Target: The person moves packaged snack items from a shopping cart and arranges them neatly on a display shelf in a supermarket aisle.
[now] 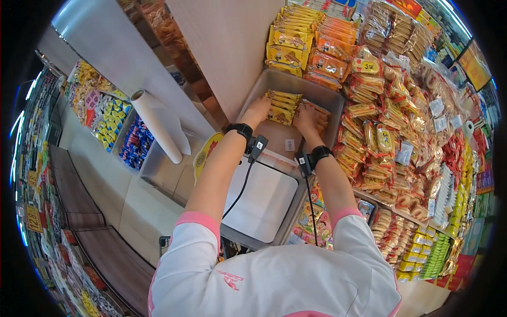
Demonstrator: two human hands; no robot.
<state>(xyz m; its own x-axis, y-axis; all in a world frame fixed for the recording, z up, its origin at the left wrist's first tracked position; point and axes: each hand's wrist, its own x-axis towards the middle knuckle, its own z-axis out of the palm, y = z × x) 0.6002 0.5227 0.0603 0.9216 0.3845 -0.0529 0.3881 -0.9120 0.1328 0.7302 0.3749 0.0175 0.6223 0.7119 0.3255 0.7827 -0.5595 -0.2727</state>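
Observation:
Both of my hands reach into a clear plastic bin ahead of me. My left hand (258,109) rests at the left side of a short row of yellow snack packets (282,107), its fingertips touching them. Between those packets and a row of orange snack packets (321,115) is my right hand (307,119), fingers down on the packets' near part; whether it grips any is hidden. The bin (334,97) shows bare floor in its near part, where a small white label (289,145) lies. Each wrist wears a black strap with a cabled device.
A flat white plate (263,198) lies nearest my body. Stacked yellow packets (291,43) stand beyond the bin, and heaped wrapped biscuits (380,138) fill the right. A roll of clear bags (156,126) leans at the left, near a pale upright panel (229,43).

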